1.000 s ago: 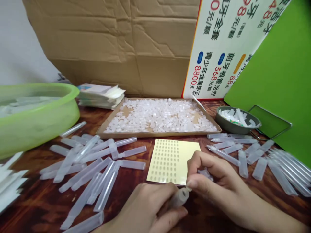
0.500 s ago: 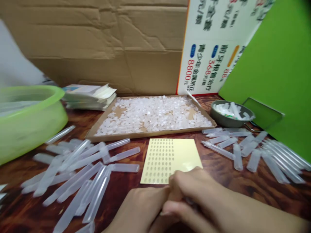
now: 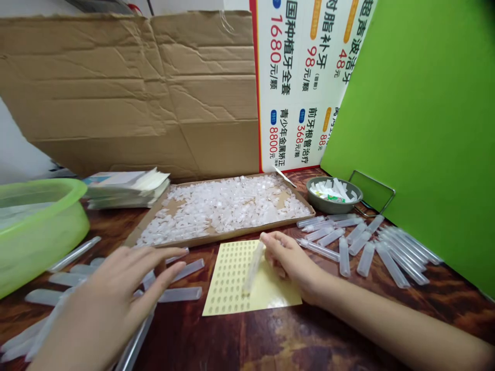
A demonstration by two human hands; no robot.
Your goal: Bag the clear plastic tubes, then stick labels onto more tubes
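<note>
My right hand (image 3: 288,255) pinches one end of a clear plastic tube (image 3: 254,268), which slants over a yellow sticker sheet (image 3: 232,278) printed with rows of small marks. Fingers spread, my left hand (image 3: 116,293) hovers above a heap of translucent plastic tubes (image 3: 180,294) on the left and holds nothing. It hides part of that heap. More such tubes (image 3: 344,255) lie to the right of the sheet, some with narrow tips.
Behind the sheet is a shallow cardboard tray (image 3: 216,239) full of small clear plastic pieces. A green basin (image 3: 46,221) stands left, near a stack of cards (image 3: 124,188). To the right are a grey bowl (image 3: 336,206), a wire stand (image 3: 373,178) and a green panel (image 3: 417,129).
My hands were together in front of the sheet and have parted. The left has moved over the left heap; the right has moved up over the sheet with a tube. The view has shifted.
</note>
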